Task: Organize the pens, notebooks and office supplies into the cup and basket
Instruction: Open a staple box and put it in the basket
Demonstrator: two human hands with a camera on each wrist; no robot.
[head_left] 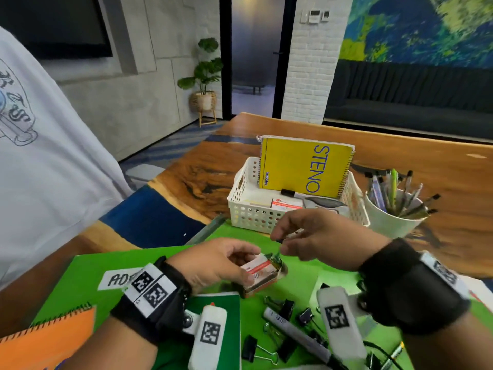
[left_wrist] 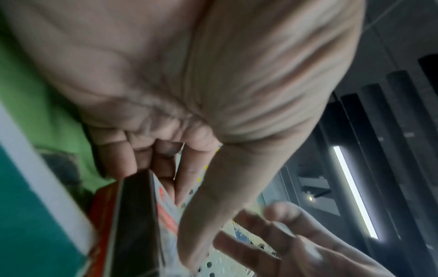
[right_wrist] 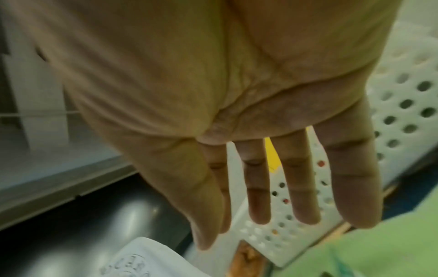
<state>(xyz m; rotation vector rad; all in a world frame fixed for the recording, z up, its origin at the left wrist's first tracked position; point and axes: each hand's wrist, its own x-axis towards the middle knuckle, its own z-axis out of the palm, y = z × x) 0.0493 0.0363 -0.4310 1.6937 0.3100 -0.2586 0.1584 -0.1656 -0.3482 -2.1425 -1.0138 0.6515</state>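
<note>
My left hand (head_left: 249, 265) grips a small red-and-white clip box (head_left: 260, 272) just above the green mat (head_left: 106, 265); in the left wrist view its fingers curl round that box (left_wrist: 142, 215). Its open end shows dark clips. Right above the box, my right hand (head_left: 280, 243) pinches a small black binder clip (head_left: 280, 240) between thumb and forefinger, the other fingers (right_wrist: 258, 196) straight. Behind stand the white perforated basket (head_left: 240, 206), holding a yellow steno notebook (head_left: 293, 166), and the white cup (head_left: 386, 222) full of pens (head_left: 394, 190).
Loose binder clips (head_left: 285, 308) and a grey marker (head_left: 296, 332) lie on the mat below my right wrist. A green notebook (head_left: 226, 303) and an orange spiral notebook (head_left: 53, 340) lie near my left arm. A person in a white T-shirt (head_left: 53, 156) stands close on the left.
</note>
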